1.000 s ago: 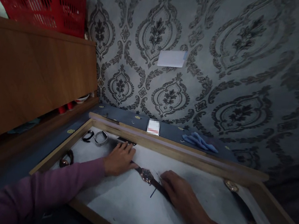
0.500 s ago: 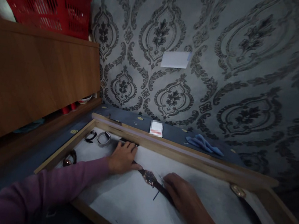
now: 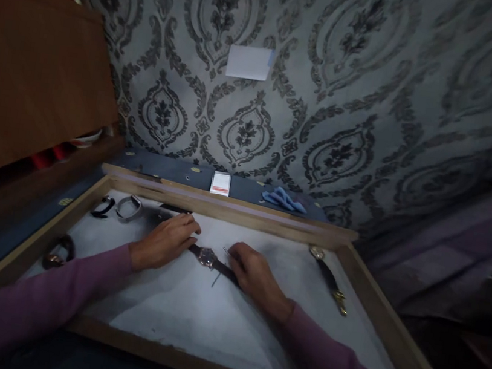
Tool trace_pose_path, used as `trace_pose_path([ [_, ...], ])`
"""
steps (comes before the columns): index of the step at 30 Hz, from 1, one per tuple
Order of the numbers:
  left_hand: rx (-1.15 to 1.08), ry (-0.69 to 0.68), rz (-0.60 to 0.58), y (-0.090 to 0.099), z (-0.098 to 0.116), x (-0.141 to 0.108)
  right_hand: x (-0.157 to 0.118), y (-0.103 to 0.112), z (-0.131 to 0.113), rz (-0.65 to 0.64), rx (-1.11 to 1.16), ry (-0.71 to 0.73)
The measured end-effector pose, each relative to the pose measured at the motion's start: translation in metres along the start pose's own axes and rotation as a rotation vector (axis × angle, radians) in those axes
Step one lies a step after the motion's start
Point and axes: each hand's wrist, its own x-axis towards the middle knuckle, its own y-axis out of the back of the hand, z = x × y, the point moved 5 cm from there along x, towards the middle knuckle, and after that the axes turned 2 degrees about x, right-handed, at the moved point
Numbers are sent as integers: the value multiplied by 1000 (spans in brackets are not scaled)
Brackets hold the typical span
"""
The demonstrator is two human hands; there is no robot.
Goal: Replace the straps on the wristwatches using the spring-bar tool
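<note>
A wristwatch with a dark strap [image 3: 207, 257] lies face up near the middle of the white-lined wooden tray [image 3: 237, 211]. My left hand [image 3: 167, 240] is at the strap's left end, its thumb close to or touching the strap, with a gap between thumb and fingers. Over the strap's right end, my right hand [image 3: 256, 274] is closed around a thin metal tool [image 3: 226, 251], whose tip sticks out toward the watch. A thin dark pin-like piece [image 3: 216, 278] lies just below the watch. The strap's far right end is hidden under my right hand.
Several other watches lie in the tray, including a silver one [image 3: 128, 209], a brown one [image 3: 57, 253] and a black-and-gold one [image 3: 329, 277]. Behind it are a small white box [image 3: 220, 184] and a blue cloth [image 3: 284, 199]. A wooden cabinet [image 3: 36, 81] stands left.
The view has swung to the right, so the tray sits further left. My left hand's fingers, spread on the tray before, are now more bent. My right hand keeps the thin tool beside the watch.
</note>
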Motion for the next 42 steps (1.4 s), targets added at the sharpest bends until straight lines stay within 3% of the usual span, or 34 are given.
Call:
trace_pose_path([
  [3, -95, -102, -31, -4, 19, -1, 0, -3, 4, 22, -1, -35],
  [6, -84, -117, -87, -11, 28, 0, 0, -6, 5, 49, 1, -47],
  [11, 12, -56, -127, -25, 20, 5, -1, -12, 3, 92, -6, -42],
  [29, -179, 81, -169, -37, 4, 6, -7, -14, -15, 154, 105, 58],
  [42, -388, 36, -206, -45, 10, 0, -10, -9, -19, 81, 152, 46],
])
